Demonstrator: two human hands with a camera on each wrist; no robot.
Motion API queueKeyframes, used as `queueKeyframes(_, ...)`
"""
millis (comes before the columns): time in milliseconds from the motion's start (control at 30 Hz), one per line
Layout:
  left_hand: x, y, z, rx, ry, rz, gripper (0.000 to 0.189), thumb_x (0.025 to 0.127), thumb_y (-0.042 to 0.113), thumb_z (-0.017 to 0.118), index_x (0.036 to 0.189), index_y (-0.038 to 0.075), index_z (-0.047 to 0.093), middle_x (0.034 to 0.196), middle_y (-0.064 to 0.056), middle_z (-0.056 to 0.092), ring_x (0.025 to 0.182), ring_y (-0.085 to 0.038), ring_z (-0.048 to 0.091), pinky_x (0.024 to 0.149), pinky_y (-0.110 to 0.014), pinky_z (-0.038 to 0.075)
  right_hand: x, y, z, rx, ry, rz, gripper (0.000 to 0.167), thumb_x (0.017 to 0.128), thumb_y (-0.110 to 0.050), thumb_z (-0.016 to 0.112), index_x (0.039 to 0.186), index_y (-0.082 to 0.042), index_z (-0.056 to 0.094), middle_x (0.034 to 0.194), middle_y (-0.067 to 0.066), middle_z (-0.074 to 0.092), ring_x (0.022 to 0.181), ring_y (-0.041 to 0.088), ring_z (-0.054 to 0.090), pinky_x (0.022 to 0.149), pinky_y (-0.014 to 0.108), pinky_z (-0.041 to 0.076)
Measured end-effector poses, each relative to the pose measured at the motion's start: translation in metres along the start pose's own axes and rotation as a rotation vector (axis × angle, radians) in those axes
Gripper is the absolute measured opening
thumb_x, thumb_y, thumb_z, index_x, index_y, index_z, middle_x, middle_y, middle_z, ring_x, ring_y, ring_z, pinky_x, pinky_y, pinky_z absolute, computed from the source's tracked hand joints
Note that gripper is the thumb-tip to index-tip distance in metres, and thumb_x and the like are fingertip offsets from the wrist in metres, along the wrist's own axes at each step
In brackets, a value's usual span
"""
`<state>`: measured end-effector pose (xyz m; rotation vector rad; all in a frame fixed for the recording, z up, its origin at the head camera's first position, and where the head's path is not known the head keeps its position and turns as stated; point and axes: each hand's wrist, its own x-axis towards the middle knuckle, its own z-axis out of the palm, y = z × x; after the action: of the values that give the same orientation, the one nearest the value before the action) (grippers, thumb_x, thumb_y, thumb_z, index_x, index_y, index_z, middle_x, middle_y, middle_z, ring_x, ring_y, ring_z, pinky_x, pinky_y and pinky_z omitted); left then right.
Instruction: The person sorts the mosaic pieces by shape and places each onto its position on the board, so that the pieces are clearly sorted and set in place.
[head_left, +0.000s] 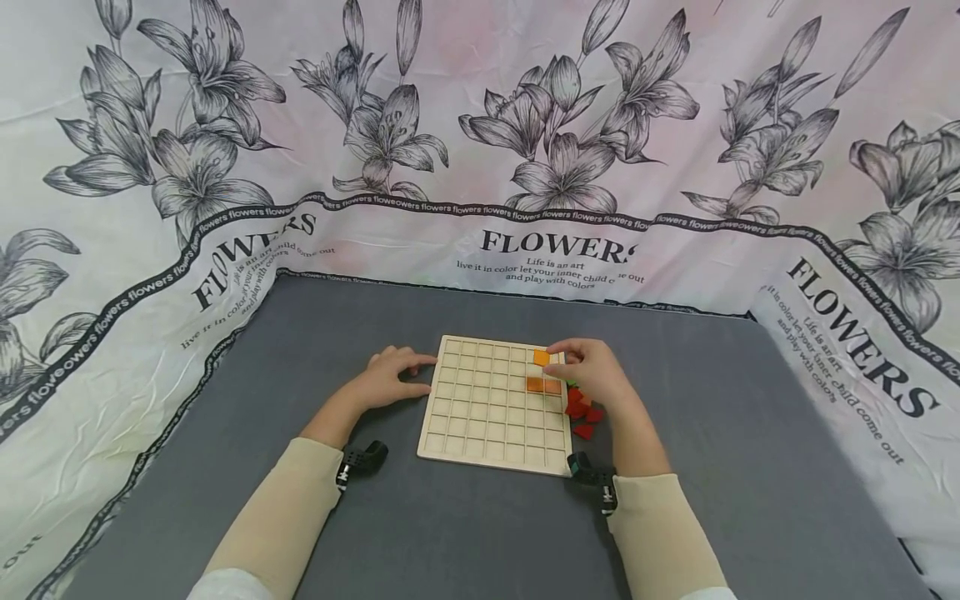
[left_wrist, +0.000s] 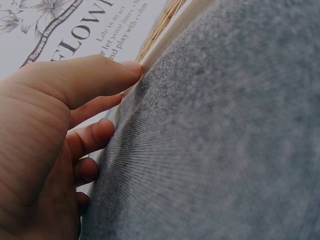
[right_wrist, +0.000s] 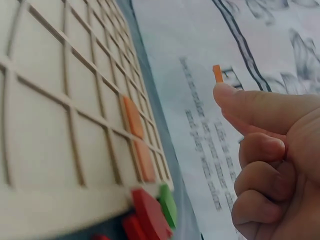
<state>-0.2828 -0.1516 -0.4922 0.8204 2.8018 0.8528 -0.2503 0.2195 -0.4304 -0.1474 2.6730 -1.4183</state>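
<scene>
A pale wooden grid board [head_left: 487, 408] lies on the table between both hands. Thumb and fingertips of my left hand [head_left: 384, 380] rest against its left edge; in the left wrist view the thumb of this hand [left_wrist: 45, 110] touches the wood. Above the board's far right corner, my right hand [head_left: 600, 373] pinches a small orange tile [head_left: 541, 357] between thumb and index finger. The right wrist view has that tile [right_wrist: 217, 73] edge-on, its other fingers curled. Two orange tiles [right_wrist: 133, 116] sit side by side in grid cells near the right edge.
Red pieces [head_left: 584, 431] and a green piece [right_wrist: 168, 205] lie loosely by the board's right edge, below the right hand. Dark grey cloth [head_left: 480, 533] covers the table. A flower-printed curtain [head_left: 420, 242] stands around its back and sides.
</scene>
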Motion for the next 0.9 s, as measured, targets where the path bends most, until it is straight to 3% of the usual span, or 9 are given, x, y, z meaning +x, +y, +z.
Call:
queueKeyframes(167,0.0,0.001,0.0,0.0,-0.004,-0.004,0.054,0.095,0.034,0.075,0.144,0.015,0.062,0.091,0.002,0.046,0.083,-0.019,0.032,0.079,-0.043,0.02,0.001,-0.008,0.017,-0.052,0.013,0.014,0.033,0.09,-0.018,0.082,0.121,-0.008,0.075,0.061,-0.002,0.027,0.05,0.016,0.021,0.048,0.031,0.025)
queueKeyframes(367,-0.001,0.002,-0.002,-0.007,-0.002,-0.003,0.054,0.095,0.033,0.075,0.144,0.015,0.062,0.09,0.002,0.046,0.083,-0.019,0.032,0.079,-0.043,0.02,0.001,-0.014,0.037,-0.201,0.034,0.015,0.033,0.089,-0.023,0.082,0.119,-0.011,0.078,0.062,0.002,0.046,0.05,0.016,0.035,0.049,0.031,0.03)
queueKeyframes(667,-0.001,0.001,0.001,0.0,0.001,0.001,0.054,0.095,0.034,0.075,0.144,0.015,0.062,0.09,0.002,0.046,0.084,-0.019,0.032,0.079,-0.043,0.02,0.0,-0.012,0.056,-0.358,0.061,0.086,0.032,0.085,-0.024,0.083,0.117,-0.019,0.08,0.107,0.006,0.072,0.08,0.02,0.06,0.062,0.035,0.044)
queueKeyframes(900,0.0,0.0,0.001,0.0,0.005,0.004,0.053,0.095,0.035,0.075,0.143,0.015,0.063,0.09,0.002,0.046,0.084,-0.019,0.032,0.078,-0.043,0.02,-0.001,-0.013,0.058,-0.439,0.063,0.09,0.03,0.084,-0.025,0.083,0.114,-0.019,0.081,0.112,0.007,0.074,0.094,0.027,0.066,0.063,0.037,0.048)
